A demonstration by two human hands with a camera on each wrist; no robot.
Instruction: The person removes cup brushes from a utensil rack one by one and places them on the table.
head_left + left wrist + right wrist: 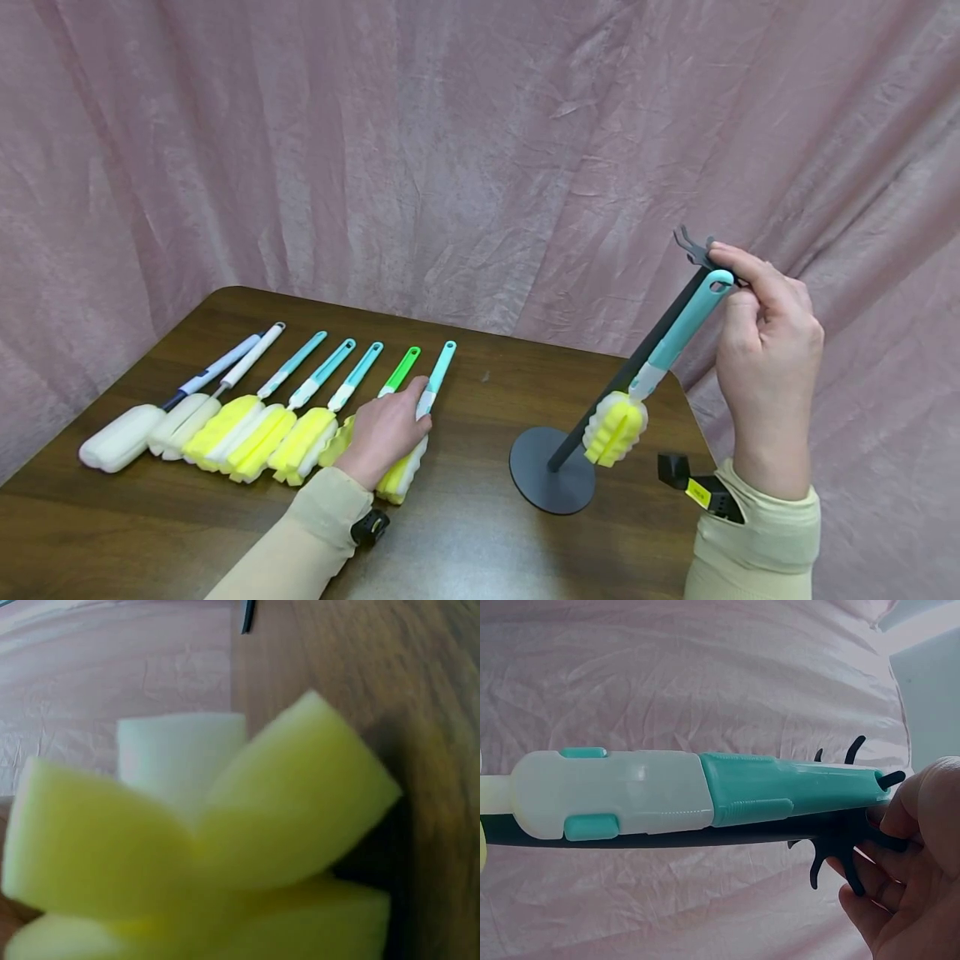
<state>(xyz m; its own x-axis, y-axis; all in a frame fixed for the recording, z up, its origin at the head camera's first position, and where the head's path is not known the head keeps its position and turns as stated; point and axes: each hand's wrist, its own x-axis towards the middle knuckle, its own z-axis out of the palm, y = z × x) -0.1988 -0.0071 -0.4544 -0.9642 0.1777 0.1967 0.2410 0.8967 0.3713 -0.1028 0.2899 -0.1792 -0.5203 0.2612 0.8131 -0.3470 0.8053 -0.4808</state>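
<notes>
A dark stand (633, 362) with a round base and a ring of hooks on top stands at the right of the table. One sponge brush (681, 333) with a teal and white handle and a yellow-white head hangs from it. In the right wrist view, a hook pokes through the hole in that brush's handle (754, 791). My right hand (772, 358) pinches the hooks (840, 847) at the top. My left hand (384, 433) grips the rightmost lying brush (437, 375) around its neck. That brush's sponge head (202, 832) fills the left wrist view.
To the left lie several more sponge brushes in a row: a green-handled one (401, 371), teal-handled ones (362, 375), and two with white heads (123, 437) at the far left. A pink curtain (450, 167) hangs behind the brown table (465, 550).
</notes>
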